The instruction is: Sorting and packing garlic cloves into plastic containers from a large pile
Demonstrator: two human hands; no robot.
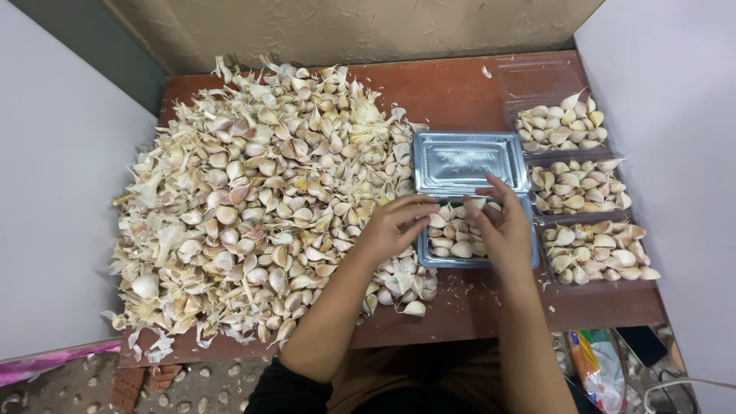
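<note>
Head view: both hands' loose, half-open grips, left and right, on cloves in clear rectangular clamshell tray.

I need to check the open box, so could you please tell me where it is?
In the head view, the open box sits right of centre on the table, between the garlic pile and three filled boxes, under both hands.

Bare forearms, black sleeves (pushed above the elbows), no rings or watch

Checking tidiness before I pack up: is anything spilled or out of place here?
Yes. Garlic cloves lie scattered on the floor below the table edge, and papery skins hang over its front left corner.
</note>
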